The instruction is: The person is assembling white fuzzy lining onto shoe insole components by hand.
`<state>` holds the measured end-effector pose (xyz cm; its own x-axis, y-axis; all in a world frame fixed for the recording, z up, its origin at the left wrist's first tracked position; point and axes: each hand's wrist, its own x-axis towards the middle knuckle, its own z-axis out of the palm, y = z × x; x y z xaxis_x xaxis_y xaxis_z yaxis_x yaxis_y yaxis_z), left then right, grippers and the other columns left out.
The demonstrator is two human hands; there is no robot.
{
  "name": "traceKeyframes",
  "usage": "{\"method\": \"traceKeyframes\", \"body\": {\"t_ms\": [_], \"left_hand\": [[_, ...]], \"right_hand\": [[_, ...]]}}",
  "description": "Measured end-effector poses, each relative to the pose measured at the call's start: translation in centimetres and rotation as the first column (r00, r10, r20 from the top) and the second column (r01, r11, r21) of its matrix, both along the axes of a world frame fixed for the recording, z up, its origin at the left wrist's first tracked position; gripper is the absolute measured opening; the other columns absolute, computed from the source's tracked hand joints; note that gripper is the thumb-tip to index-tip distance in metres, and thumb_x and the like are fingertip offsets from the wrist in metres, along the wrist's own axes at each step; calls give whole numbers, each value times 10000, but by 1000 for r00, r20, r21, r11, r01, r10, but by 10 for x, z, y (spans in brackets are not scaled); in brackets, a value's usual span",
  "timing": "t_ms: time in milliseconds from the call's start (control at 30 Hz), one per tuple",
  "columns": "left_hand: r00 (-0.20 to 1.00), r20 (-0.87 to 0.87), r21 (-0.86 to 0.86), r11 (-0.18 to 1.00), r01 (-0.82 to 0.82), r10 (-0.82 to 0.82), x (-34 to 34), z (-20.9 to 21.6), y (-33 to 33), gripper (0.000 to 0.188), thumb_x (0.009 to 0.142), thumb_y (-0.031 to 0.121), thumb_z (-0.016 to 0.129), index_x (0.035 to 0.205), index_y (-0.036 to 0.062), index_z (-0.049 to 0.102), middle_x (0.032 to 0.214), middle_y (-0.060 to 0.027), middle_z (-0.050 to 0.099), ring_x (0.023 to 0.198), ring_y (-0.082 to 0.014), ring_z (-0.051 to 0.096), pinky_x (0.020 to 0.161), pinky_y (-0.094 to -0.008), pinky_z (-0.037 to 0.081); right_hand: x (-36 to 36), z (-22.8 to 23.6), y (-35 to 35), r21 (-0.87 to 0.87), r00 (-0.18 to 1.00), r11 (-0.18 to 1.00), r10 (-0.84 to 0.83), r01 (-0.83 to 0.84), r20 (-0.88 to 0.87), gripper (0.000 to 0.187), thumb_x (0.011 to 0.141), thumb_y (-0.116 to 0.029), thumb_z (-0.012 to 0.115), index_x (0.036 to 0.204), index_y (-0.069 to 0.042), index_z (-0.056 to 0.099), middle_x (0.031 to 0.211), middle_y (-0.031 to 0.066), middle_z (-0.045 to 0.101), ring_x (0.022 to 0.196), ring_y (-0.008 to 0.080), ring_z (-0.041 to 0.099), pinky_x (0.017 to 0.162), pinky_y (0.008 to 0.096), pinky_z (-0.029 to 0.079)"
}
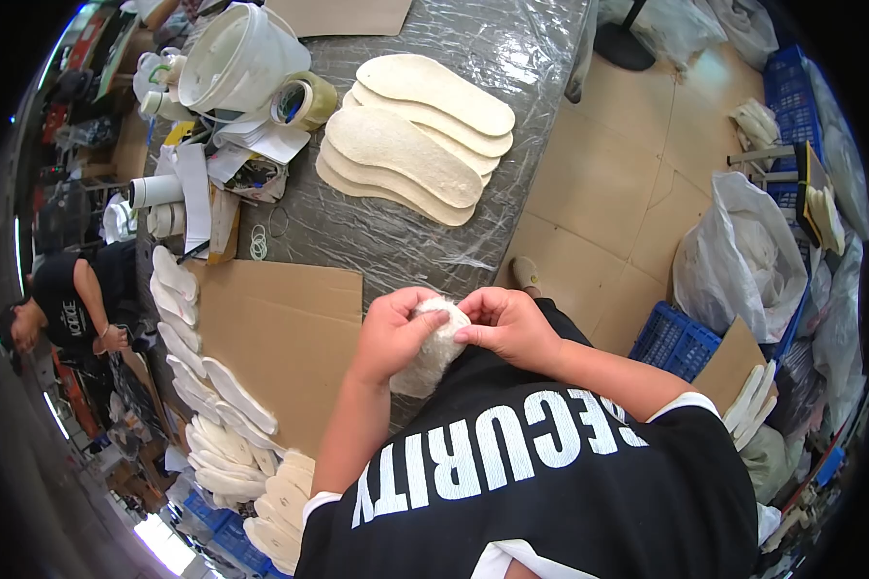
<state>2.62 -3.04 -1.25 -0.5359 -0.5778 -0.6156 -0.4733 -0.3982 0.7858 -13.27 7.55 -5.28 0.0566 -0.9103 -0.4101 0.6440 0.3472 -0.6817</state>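
A fluffy white insole (423, 365) is held up close to my body, at the table's near edge. My left hand (393, 336) grips its left side, thumb lying on the fleecy face. On the other side, my right hand (512, 330) pinches the upper right edge between thumb and fingers. The insole's lower end hangs down against my dark clothing. Beyond my hands, two overlapping fans of cream insoles (401, 145) lie on the plastic-covered table (444, 256). A flat brown cardboard sheet (280, 328) is just left of my left hand.
A white bucket (227, 68), a tape roll (304, 101) and papers crowd the far left. More insoles (227, 454) line the cardboard's left side. Another person (77, 299) is at the left. Blue crates (671, 338) and a plastic sack (739, 261) stand right.
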Motion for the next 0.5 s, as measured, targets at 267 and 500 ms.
{"method": "traceKeyframes", "body": {"t_ms": [267,500], "left_hand": [[991,-97,39,994,97,-93,-20,-45,-17,82,857,69,638,875,-6,667,803,-33,667,721,-90,601,656,-237,477],[975,48,-493,844,212,-217,-30,-63,-21,429,860,313,687,1097,-31,593,1060,-108,602,907,-187,575,779,-343,469]], "right_hand": [[-15,-15,-6,27,851,982,175,-186,-494,206,829,-148,734,851,30,632,721,62,647,643,84,593,580,253,479],[-12,-45,-9,174,922,984,43,27,-385,258,907,-214,648,781,7,606,652,46,601,543,97,580,498,260,470]]}}
